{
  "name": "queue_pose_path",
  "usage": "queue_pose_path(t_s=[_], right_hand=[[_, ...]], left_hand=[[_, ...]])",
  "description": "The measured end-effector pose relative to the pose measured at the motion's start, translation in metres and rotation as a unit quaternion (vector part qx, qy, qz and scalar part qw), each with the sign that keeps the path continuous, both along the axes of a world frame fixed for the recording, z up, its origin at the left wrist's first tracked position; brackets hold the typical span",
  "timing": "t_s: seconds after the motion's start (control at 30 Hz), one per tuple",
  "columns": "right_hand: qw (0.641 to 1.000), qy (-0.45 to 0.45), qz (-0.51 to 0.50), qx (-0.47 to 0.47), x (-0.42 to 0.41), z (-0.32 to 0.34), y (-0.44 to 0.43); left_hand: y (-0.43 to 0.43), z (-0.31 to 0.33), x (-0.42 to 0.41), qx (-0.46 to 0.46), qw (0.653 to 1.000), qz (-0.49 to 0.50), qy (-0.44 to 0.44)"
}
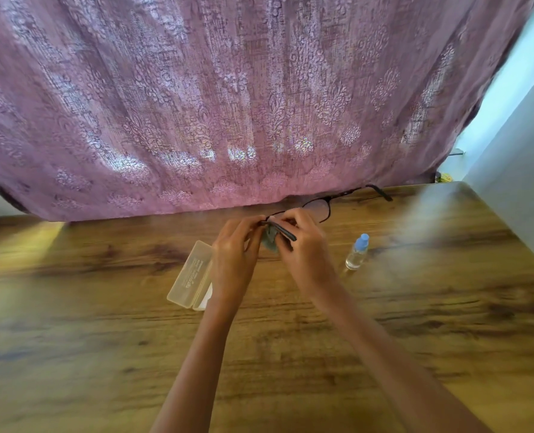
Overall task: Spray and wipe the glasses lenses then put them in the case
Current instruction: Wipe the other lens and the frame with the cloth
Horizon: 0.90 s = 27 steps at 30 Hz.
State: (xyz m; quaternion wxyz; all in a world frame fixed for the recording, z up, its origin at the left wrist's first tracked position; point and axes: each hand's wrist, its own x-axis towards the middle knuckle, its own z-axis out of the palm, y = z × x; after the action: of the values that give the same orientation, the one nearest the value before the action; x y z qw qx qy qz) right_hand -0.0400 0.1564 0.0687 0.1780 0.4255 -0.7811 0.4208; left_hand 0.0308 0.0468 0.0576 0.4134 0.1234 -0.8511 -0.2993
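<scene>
Thin dark-framed glasses (325, 205) are held above the wooden table (103, 323), one temple arm reaching out to the right. My left hand (236, 250) pinches the frame near one lens. My right hand (301, 242) presses a small grey-blue cloth (269, 240) against that lens, and the other temple crosses its fingers. A translucent glasses case (190, 275) lies open on the table just left of my left wrist. A small clear spray bottle (356, 252) with a blue cap stands upright to the right of my right hand.
A pink patterned curtain (228, 98) hangs along the table's far edge. A pale wall (521, 182) borders the table on the right.
</scene>
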Motion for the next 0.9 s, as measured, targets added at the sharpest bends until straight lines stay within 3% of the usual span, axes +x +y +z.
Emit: queue_pose_path(t_s=[0.3, 0.57, 0.73, 0.9], right_hand=[[0.997, 0.034, -0.044, 0.052, -0.007, 0.002, 0.006], [1.0, -0.004, 0.008, -0.015, 0.002, 0.004, 0.001], [0.997, 0.014, -0.052, 0.048, -0.008, 0.006, 0.003], [0.998, 0.033, -0.037, 0.044, 0.003, 0.0, 0.007]], left_hand=[[-0.007, -0.001, 0.0, 0.012, 1.0, 0.005, 0.023], [-0.003, 0.001, 0.001, -0.014, 1.0, -0.011, 0.009], [-0.005, 0.004, 0.002, -0.003, 1.0, 0.002, 0.025], [-0.004, 0.002, 0.002, 0.004, 1.0, 0.009, 0.016]])
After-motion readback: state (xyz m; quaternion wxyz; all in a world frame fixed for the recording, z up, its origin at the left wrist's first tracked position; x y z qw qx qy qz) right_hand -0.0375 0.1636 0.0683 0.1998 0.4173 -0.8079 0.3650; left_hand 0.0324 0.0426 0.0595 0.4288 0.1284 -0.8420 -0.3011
